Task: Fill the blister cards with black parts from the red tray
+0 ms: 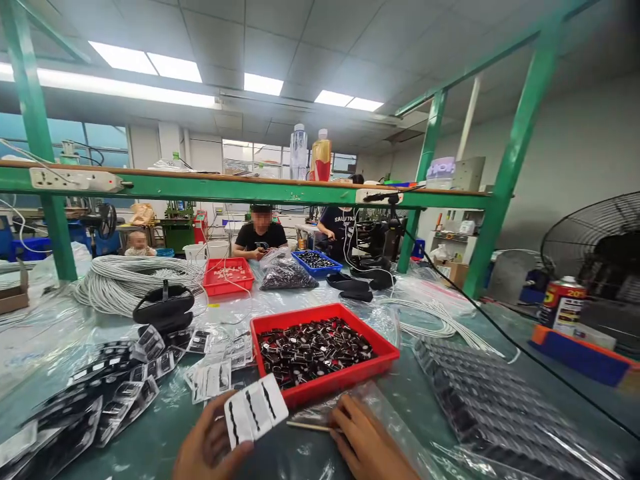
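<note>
My left hand (213, 437) is closed on a white card (255, 410) that bears three dark wavy strips, tilted toward me. To its right, my right hand (363, 437) rests low over the table with a thin wooden stick (309, 425) pinched in its fingers, the tip pointing at the card. Just beyond both hands stands a red tray (345, 383) heaped with small black parts (315, 350). Flat packs with white backing (213, 380) lie left of the tray, near my left hand. Clear plastic film (395, 420) lies beside my right hand.
Dark packs (95, 380) pile up at left; black ribbed plastic trays (500, 400) lie at right. Farther back are coiled white cable (135, 283), a smaller red tray (229, 287) and a blue tray (320, 270). A green shelf beam (250, 192) crosses above. Two people sit or stand beyond.
</note>
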Motion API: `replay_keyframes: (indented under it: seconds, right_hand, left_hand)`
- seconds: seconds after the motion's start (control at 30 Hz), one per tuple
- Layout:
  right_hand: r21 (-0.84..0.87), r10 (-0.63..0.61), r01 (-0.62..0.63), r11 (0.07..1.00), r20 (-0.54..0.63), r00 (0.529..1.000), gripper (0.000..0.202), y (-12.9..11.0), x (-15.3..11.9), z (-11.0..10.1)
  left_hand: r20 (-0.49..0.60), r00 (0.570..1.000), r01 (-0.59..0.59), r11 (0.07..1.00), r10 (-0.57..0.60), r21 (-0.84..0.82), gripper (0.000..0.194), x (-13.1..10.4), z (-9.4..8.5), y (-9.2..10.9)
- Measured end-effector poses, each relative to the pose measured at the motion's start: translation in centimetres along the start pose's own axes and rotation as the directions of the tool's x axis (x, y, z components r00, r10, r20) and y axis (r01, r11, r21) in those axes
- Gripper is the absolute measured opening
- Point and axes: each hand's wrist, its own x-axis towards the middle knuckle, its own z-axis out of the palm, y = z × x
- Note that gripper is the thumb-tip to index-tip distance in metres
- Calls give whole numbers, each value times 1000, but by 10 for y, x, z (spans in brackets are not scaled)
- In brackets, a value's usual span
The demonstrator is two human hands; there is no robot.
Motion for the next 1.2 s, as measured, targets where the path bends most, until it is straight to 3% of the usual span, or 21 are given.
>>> replay_keyframes:
  seconds: [0.1, 0.17, 0.2, 0.27, 0.33, 0.43, 0.57, 0.7, 0.83, 0.93, 1.0, 1.07, 1.2]
  right_hand:
    - [251, 85, -63, 966, -79, 993, 25, -14, 36, -16]
    - [531, 178, -103, 841, -92, 980, 34, -25, 74, -23]
    - [652, 178, -111, 750, -38, 983, 39, -28, 94, -24]
    - [734, 124, -91, 673, 10, 992, 46, -31, 129, -20]
    - [751, 80, -55, 658, 2, 997, 50, -30, 151, -13]
    - [746, 25, -2, 666, -19, 1000, 45, -27, 154, -3]
    - [697, -71, 58, 714, -11, 997, 31, -27, 138, -2]
    - [643, -57, 58, 763, -23, 998, 27, -28, 135, 3]
    - [446, 46, 71, 892, -247, 968, 21, -30, 134, 23]
    - [292, -40, 164, 942, -387, 921, 25, -37, 127, 39]
    - [294, -51, 172, 940, -378, 924, 29, -43, 123, 45]
    - [370, 21, 106, 923, -323, 946, 33, -49, 121, 47]
    - [610, 198, -75, 789, -137, 971, 32, -50, 125, 39]
  left_hand:
    - [65, 997, -38, 999, 40, -37, 72, 29, 36, 21]
    - [143, 989, -43, 999, 47, -25, 72, 47, 61, 32]
    - [171, 984, -55, 998, 56, -14, 71, 56, 72, 36]
    - [191, 977, -98, 995, 95, 6, 68, 71, 91, 40]
    - [185, 972, -156, 986, 144, 50, 63, 85, 101, 39]
    - [191, 967, -193, 973, 167, 128, 52, 98, 98, 30]
    - [210, 976, -80, 992, 58, 99, 53, 101, 85, 14]
    - [160, 987, 2, 1000, -7, 26, 55, 97, 82, 1]
    - [85, 994, 71, 997, -69, -31, 56, 95, 87, -11]
    - [-17, 999, 47, 998, -48, -42, 57, 95, 89, -16]
    - [-65, 998, -8, 1000, 6, -16, 56, 94, 89, -16]
    - [-56, 996, -67, 997, 68, 29, 53, 94, 87, -14]
    - [98, 987, -138, 984, 127, 117, 44, 94, 80, -4]
